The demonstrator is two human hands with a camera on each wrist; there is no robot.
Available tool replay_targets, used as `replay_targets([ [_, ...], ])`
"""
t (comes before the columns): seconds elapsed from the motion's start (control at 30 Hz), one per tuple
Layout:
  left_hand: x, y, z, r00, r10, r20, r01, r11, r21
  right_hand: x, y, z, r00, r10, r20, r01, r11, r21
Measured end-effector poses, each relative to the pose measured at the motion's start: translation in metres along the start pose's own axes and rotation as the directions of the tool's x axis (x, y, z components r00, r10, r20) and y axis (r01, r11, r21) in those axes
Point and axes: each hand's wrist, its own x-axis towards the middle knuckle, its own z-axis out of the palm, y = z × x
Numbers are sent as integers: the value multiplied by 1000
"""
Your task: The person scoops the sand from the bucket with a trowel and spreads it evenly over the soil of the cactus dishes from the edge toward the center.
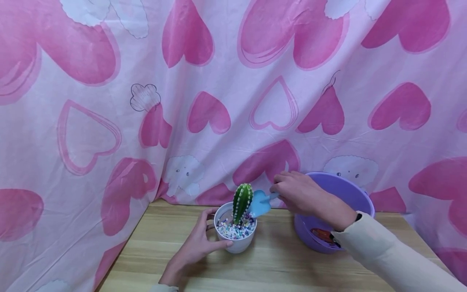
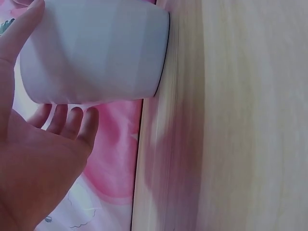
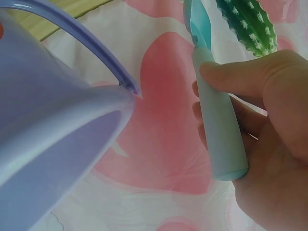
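Note:
A white flower pot point(image 1: 238, 245) stands on the table, holding a green cactus point(image 1: 241, 205) in a bed of small multicoloured pebbles point(image 1: 231, 232). My left hand point(image 1: 198, 241) holds the pot from its left side, thumb at the front and fingers behind. In the left wrist view the fingertips touch the pot wall point(image 2: 96, 53). My right hand point(image 1: 300, 194) grips a small light-blue trowel by its pale handle point(image 3: 219, 125). The trowel's blade point(image 1: 260, 204) hangs over the pot's right rim, beside the cactus. Whether it carries pebbles I cannot tell.
A purple bucket point(image 1: 305, 232) stands right of the pot, partly under my right forearm. A bucket handle point(image 3: 91, 42) shows in the right wrist view. Something red and dark point(image 1: 322, 234) appears near its front. Behind the wooden table point(image 1: 146, 251) hangs a pink heart-patterned curtain point(image 1: 219, 162).

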Motion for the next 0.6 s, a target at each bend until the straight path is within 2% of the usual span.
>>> replay_targets([
  [0.33, 0, -1, -6, 1000, 19, 20, -20, 1000, 16, 3, -5, 0, 1000, 15, -19, -16, 999, -42],
  [0.6, 1, -2, -6, 1000, 4, 30, -4, 1000, 1, 3, -5, 1, 999, 33, -32, -33, 999, -27],
])
